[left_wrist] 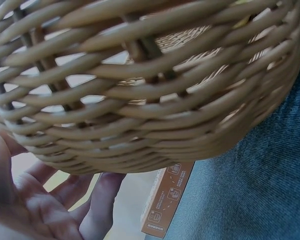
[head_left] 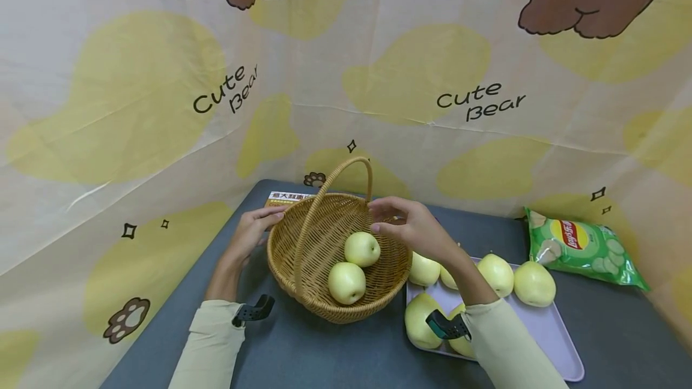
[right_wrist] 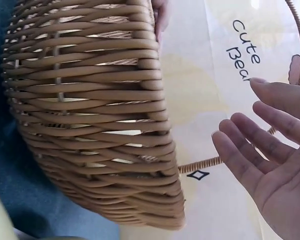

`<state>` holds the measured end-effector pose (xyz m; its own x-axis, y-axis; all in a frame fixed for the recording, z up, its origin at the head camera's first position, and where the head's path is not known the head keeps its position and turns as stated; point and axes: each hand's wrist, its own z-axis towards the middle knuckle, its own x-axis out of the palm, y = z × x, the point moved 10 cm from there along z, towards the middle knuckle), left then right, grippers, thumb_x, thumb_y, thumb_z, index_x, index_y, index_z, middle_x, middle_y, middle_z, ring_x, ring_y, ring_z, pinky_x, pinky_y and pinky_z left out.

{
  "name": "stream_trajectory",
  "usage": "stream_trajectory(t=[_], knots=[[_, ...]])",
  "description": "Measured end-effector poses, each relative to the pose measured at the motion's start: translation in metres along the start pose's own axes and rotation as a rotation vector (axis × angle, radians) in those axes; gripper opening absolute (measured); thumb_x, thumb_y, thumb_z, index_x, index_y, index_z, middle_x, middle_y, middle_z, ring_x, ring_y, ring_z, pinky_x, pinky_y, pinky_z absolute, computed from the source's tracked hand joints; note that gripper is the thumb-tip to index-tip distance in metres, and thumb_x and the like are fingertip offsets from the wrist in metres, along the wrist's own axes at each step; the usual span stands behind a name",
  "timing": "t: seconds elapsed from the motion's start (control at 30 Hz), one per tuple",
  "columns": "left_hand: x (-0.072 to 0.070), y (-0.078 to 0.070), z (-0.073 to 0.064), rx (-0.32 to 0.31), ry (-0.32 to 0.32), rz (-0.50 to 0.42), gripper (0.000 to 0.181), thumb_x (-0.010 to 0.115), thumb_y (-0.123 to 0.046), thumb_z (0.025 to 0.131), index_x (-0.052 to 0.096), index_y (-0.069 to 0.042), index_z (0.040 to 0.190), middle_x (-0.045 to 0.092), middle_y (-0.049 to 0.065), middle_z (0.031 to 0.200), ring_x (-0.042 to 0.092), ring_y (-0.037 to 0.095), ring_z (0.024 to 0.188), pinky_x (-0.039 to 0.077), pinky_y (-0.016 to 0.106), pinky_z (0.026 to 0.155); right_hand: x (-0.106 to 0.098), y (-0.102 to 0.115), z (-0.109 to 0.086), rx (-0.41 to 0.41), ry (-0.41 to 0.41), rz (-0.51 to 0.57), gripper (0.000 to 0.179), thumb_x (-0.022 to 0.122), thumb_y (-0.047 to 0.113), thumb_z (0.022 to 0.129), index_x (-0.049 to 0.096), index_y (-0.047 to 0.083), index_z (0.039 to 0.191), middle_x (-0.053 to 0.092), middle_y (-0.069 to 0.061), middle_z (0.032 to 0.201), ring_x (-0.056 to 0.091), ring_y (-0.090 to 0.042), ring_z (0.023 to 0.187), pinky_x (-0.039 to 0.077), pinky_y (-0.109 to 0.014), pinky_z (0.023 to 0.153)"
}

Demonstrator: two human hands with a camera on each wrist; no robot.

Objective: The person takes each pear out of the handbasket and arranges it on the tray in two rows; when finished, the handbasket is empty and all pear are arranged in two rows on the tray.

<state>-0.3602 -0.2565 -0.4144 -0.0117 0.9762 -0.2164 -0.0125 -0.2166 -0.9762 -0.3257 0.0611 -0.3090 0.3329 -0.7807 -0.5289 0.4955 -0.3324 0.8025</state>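
Note:
A wicker basket [head_left: 389, 287] with an arched handle [head_left: 308, 233] stands mid-table, holding two pale green apples: an upper apple [head_left: 361, 249] and a lower apple [head_left: 346, 283]. At its left rim my left hand [head_left: 251, 230] grips the edge; in the left wrist view the weave hides part of the left hand [left_wrist: 50, 205]. Over the right side, by the handle's far end, hovers my right hand [head_left: 413, 227]. Its fingers are loosely bent, and the right wrist view shows nothing in the right hand [right_wrist: 280, 165].
Right of the basket, a lilac tray [head_left: 557, 341] carries several pale green apples [head_left: 534, 284], partly behind my right forearm. A green chip bag [head_left: 586, 248] lies at the back right. Behind the basket is a printed box [head_left: 278, 199]. Patterned cloth [head_left: 389, 131] hangs around the table.

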Motion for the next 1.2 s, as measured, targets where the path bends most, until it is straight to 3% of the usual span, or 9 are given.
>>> stream_trajectory(t=[0.23,0.6,0.9,1.2], knots=[[0.001,0.0,0.0,-0.005,0.005,-0.008,0.046,0.064,-0.035,0.107,0.065,-0.01,0.147,0.054,0.015,0.155,0.054,0.035,0.137,0.043,0.068,0.111,0.004,0.0,0.015,0.037,0.011,-0.044,0.038,0.078,0.021,0.099,0.071,0.012,0.135,0.074,-0.005,0.123,0.069,-0.024,0.117,0.055,-0.047,0.102],[0.0,-0.001,-0.002,0.001,0.007,-0.023,0.046,0.064,-0.034,0.107,0.066,-0.011,0.147,0.055,0.015,0.154,0.057,0.034,0.134,0.047,0.064,0.11,0.009,0.002,0.036,0.054,0.04,-0.105,0.031,0.076,0.023,0.1,0.073,0.013,0.129,0.075,-0.005,0.118,0.069,-0.022,0.114,0.056,-0.046,0.099],[-0.001,-0.001,-0.001,0.003,0.003,-0.02,0.045,0.064,-0.034,0.107,0.066,-0.012,0.146,0.057,0.014,0.152,0.062,0.03,0.127,0.054,0.057,0.104,0.017,-0.001,0.053,0.098,0.115,-0.096,0.026,0.074,0.021,0.101,0.075,0.013,0.126,0.076,-0.004,0.118,0.071,-0.022,0.11,0.058,-0.042,0.095],[0.0,-0.001,0.0,-0.004,0.003,-0.023,0.045,0.065,-0.034,0.107,0.067,-0.012,0.146,0.058,0.014,0.151,0.064,0.03,0.125,0.058,0.051,0.097,0.025,-0.009,0.066,0.125,0.209,-0.127,0.04,0.078,0.019,0.097,0.072,0.007,0.134,0.074,-0.007,0.127,0.069,-0.029,0.118,0.056,-0.045,0.102]])
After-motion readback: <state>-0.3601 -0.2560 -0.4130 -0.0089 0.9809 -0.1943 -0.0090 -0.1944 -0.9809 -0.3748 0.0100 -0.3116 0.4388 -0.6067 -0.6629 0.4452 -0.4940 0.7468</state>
